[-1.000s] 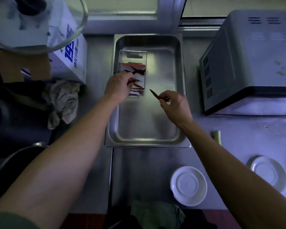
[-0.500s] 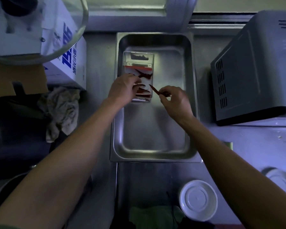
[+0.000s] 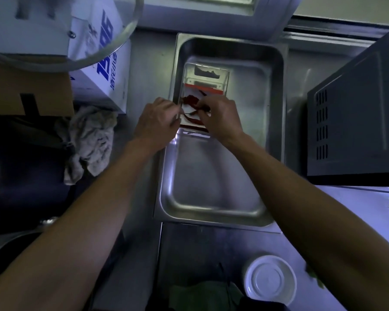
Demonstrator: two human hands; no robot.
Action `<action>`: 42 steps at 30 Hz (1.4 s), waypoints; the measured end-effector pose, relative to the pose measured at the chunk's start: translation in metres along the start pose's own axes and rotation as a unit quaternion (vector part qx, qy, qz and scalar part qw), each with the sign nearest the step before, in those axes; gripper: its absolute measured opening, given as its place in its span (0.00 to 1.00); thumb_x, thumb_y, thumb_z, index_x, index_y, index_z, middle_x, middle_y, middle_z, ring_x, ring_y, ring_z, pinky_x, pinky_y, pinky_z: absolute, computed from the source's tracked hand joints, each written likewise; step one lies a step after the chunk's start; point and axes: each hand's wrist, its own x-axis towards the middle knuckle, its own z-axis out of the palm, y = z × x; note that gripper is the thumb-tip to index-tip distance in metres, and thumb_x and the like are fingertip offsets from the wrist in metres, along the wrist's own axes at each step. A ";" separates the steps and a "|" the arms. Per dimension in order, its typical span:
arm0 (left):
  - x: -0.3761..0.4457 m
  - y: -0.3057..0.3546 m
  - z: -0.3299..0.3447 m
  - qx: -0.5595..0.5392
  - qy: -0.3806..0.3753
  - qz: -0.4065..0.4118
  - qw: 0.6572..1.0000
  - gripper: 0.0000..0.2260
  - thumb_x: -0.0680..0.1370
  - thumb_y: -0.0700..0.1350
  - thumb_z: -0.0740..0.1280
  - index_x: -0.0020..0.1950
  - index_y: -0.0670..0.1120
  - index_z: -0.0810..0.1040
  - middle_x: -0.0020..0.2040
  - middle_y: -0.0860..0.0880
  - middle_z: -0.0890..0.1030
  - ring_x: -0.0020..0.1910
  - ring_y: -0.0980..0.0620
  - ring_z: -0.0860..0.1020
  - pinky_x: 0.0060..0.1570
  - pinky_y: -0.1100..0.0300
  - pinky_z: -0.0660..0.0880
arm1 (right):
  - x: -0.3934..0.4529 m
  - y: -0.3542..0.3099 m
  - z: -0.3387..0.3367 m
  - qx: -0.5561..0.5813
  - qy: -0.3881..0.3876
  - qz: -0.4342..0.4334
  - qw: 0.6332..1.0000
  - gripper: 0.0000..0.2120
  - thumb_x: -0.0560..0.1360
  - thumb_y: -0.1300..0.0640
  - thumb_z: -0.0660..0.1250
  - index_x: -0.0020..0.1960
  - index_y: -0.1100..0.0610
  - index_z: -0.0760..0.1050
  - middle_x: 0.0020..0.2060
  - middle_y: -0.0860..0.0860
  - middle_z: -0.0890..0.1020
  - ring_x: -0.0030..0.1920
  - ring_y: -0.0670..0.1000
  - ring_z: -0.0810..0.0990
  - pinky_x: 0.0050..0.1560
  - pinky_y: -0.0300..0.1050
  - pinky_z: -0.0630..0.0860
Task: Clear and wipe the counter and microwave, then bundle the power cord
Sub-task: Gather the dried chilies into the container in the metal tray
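Head view is showing the microwave (image 3: 355,122) sitting at the counter's (image 3: 211,248) right, beside the steel pan (image 3: 211,198). Inside, you are steadying the clear plastic box (image 3: 206,78) with your left hand (image 3: 155,122) while your right hand (image 3: 220,117) is pinching a dried chili (image 3: 190,102) into it, keeping scraps contained.

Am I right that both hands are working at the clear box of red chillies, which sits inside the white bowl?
Not quite: the head view shows the clear box of red chillies sitting inside the steel tray, not the white bowl, which stands apart nearer the counter's front edge. The left hand and right hand are indeed both at the box.
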 end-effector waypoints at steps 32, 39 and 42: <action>-0.064 0.144 -0.014 0.028 -0.120 0.010 0.992 0.17 0.81 0.52 0.64 0.68 0.49 0.74 0.68 0.48 0.76 0.67 0.46 0.73 0.63 0.49 0.72 | -0.191 0.027 -0.086 -0.021 -0.036 0.123 0.992 0.17 0.78 0.53 0.68 0.66 0.54 0.76 0.62 0.53 0.81 0.60 0.55 0.79 0.61 0.49 0.75; -0.106 0.228 -0.002 0.045 -0.142 0.061 0.987 0.18 0.81 0.52 0.63 0.70 0.49 0.74 0.67 0.48 0.77 0.66 0.45 0.72 0.62 0.48 0.71 | -0.299 0.052 -0.119 0.007 0.020 0.172 0.985 0.17 0.76 0.56 0.69 0.65 0.56 0.78 0.61 0.55 0.82 0.61 0.59 0.79 0.61 0.53 0.75; -0.128 0.272 0.004 0.050 -0.150 0.089 0.983 0.19 0.81 0.52 0.64 0.70 0.50 0.73 0.68 0.48 0.77 0.66 0.45 0.72 0.63 0.49 0.70 | -0.354 0.062 -0.136 -0.003 0.044 0.193 0.980 0.18 0.76 0.56 0.69 0.65 0.56 0.78 0.61 0.55 0.82 0.60 0.59 0.79 0.61 0.51 0.75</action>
